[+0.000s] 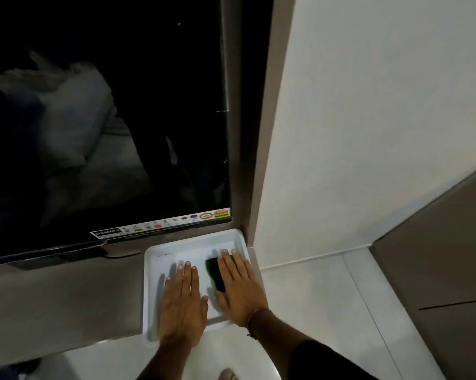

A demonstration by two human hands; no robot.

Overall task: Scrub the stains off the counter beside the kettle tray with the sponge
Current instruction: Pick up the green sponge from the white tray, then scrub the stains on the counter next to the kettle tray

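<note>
A white rectangular tray [195, 238] sits at the right end of a grey-brown counter [61, 300], below a large black TV. A dark green sponge [214, 272] lies inside the tray. My right hand [241, 286] is pressed flat on the sponge, fingers straight, covering its right part. Just left of the sponge, my left hand [183, 303] rests palm down on the tray floor with fingers spread, holding nothing. No kettle is in view.
The black TV screen [108, 119] hangs close above the counter, with a sticker strip along its lower edge. A white wall [368, 133] stands right of the tray. Pale floor tiles [313, 325] and a grey-brown cabinet [437, 256] lie to the right.
</note>
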